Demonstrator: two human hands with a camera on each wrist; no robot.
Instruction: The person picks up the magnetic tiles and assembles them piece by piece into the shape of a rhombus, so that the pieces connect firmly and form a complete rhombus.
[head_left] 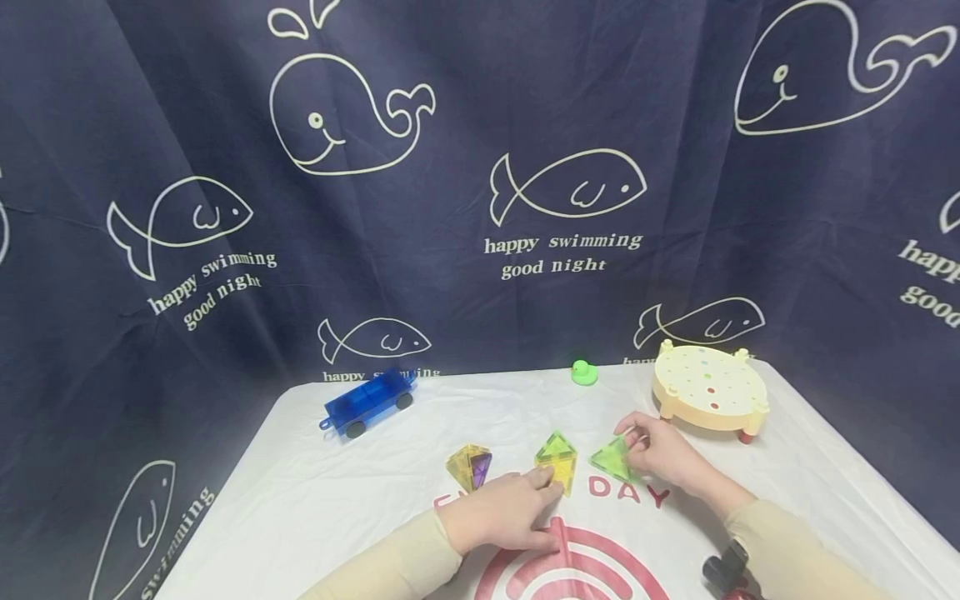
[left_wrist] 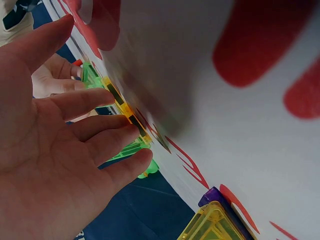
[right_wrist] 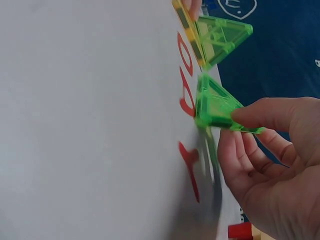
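Note:
My right hand (head_left: 663,454) pinches a green translucent triangular magnetic tile (right_wrist: 216,106) between thumb and fingers, tilted up from the white tabletop. To its left stands a small build of magnetic tiles, with a yellow tile (head_left: 553,477) in front and a green triangular tile (right_wrist: 225,37) leaning behind it. My left hand (head_left: 510,510) rests its fairly straight fingertips against the yellow tile; the left wrist view shows the palm and spread thumb. Left of this build sits a separate yellow and purple tile piece (head_left: 469,467).
A blue wheeled car base (head_left: 371,402) stands at the back left of the white table (head_left: 300,483). A green toy duck (head_left: 583,372) is at the back edge. A round cream pegboard-like stand (head_left: 708,387) on short legs is at the right. A black object (head_left: 724,570) lies by the right sleeve.

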